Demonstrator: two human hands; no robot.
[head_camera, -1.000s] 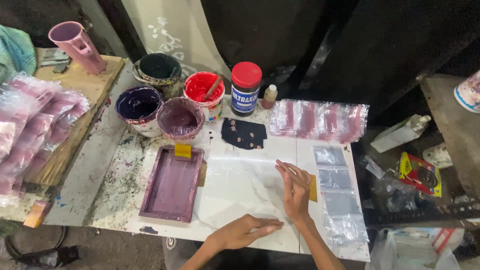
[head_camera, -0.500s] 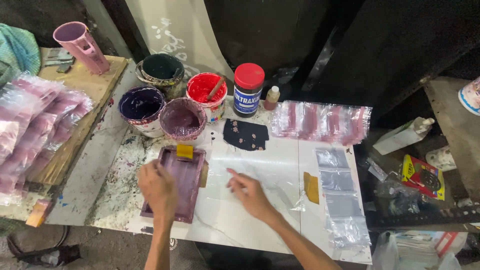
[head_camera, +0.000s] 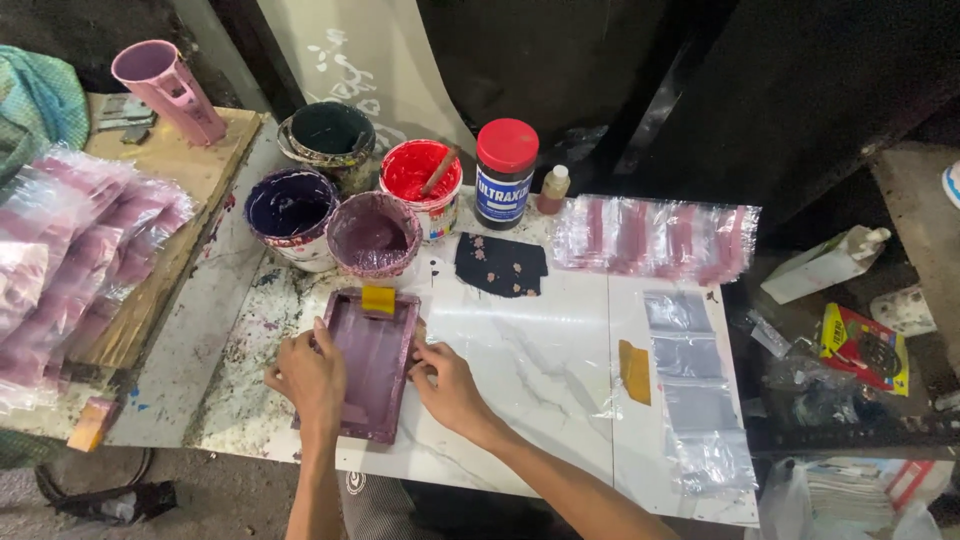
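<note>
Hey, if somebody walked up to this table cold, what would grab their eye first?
Likely the two hands, left and right, gripping the sides of a purple-stained frame at the near edge of the white table. Just behind it stand open paint tubs, the bright red one loudest. Pink-printed plastic bags lie fanned out to the right.
</note>
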